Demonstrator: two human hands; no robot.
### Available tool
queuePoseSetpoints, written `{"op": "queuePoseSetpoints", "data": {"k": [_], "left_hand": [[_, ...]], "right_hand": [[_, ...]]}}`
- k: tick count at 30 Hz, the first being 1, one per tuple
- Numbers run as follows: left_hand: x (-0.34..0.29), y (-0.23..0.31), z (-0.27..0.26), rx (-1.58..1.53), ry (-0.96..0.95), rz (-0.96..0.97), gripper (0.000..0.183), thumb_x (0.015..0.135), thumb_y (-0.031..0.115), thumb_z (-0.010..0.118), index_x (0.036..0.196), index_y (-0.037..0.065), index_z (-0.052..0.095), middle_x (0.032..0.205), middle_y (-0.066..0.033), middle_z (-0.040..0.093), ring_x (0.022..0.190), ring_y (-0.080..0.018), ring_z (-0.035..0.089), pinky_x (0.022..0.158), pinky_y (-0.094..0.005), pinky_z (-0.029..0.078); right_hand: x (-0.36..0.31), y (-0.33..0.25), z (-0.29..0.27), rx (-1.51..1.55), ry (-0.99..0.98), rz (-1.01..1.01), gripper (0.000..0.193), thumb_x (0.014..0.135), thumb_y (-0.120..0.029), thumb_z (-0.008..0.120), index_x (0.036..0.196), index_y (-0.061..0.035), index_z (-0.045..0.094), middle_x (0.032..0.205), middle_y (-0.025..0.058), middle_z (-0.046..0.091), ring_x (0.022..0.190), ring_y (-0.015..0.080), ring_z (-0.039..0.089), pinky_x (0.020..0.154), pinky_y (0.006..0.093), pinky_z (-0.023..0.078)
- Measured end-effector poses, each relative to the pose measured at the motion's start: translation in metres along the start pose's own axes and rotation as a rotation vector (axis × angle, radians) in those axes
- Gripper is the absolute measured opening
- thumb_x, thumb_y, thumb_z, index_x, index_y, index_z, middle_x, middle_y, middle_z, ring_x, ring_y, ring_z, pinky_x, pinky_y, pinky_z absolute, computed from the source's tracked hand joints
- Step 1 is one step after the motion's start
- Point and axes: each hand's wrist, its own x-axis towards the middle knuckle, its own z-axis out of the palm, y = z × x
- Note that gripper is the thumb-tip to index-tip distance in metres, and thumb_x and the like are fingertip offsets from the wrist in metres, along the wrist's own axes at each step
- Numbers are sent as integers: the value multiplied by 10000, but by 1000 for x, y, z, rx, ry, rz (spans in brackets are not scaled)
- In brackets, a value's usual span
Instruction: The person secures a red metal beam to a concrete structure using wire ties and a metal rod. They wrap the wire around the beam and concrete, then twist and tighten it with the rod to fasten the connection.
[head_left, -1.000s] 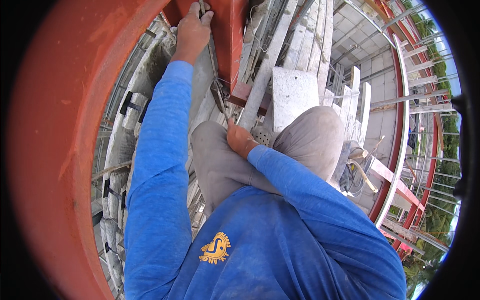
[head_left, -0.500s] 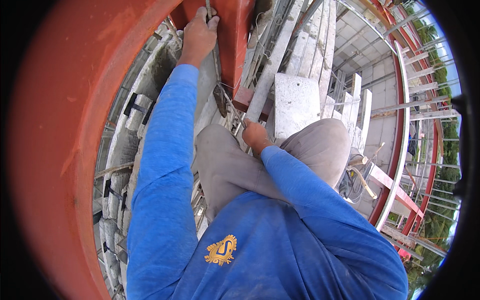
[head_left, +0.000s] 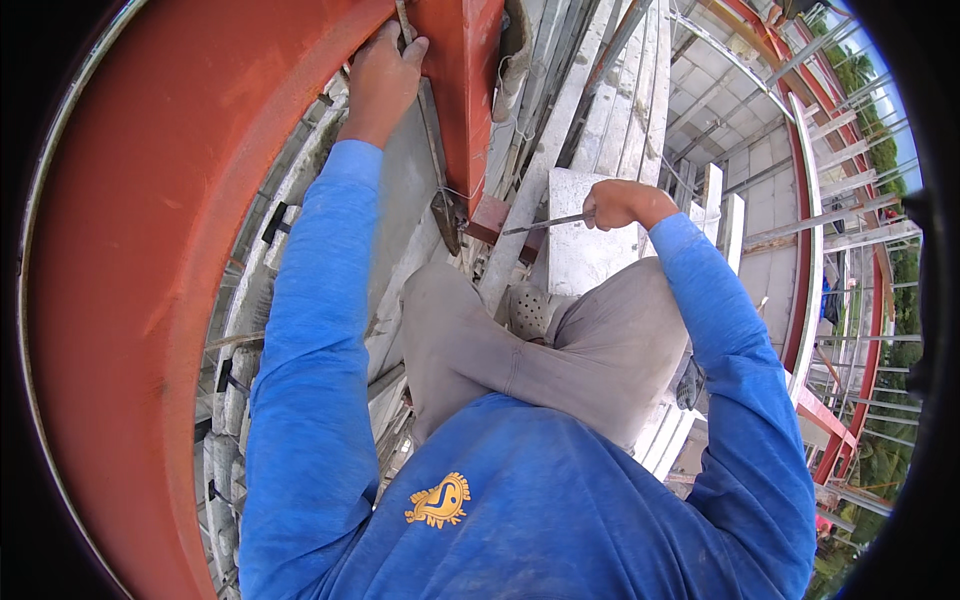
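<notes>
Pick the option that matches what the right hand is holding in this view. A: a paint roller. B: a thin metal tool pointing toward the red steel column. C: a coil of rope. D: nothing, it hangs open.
B: the right hand is closed around a thin metal tool whose tip points left toward the red steel column, while the left hand grips up by that column.

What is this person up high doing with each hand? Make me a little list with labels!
Place: high on a building frame, with white blocks and red steel beams
Left hand: reaches up, gripping the edge of the red steel beam
Right hand: closed around a thin metal tool that points left
Clothes: blue long-sleeved shirt, grey trousers
Below: grey scaffold planks and trees far down
</notes>
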Motion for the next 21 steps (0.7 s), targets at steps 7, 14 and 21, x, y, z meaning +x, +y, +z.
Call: {"op": "queuePoseSetpoints", "data": {"k": [7, 14, 21], "left_hand": [[-3, 0, -23, 122, 17, -110, 460, 889, 413, 812, 1037, -12, 718, 904, -153, 775, 883, -324, 745, 862, -435, 558], [-35, 20, -22, 292, 429, -70, 904, 729, 486, 935, 1323, -101, 588, 1301, -306, 664, 1194, -439, 653, 1055, -488, 496], [-35, 18, -16, 3, 383, -148, 990, 715, 441, 974, 1358, -143, 498, 1370, -305, 617, 1243, -455, 608, 1093, -492, 459]], "right_hand": [[-8, 101, 80, 371, 327, 51, 246, 850, -205, 755, 1039, -58, 809, 954, 152, 793, 883, 325, 740, 862, 411, 568], [44, 153, 274, 822, 764, 225, 305, 901, -304, 762, 1117, -90, 792, 1019, 241, 775, 955, 407, 748, 870, 482, 576], [67, 149, 316, 609, 737, 531, 304, 900, -312, 765, 1111, -95, 792, 1020, 236, 774, 957, 407, 745, 871, 490, 577]]}}
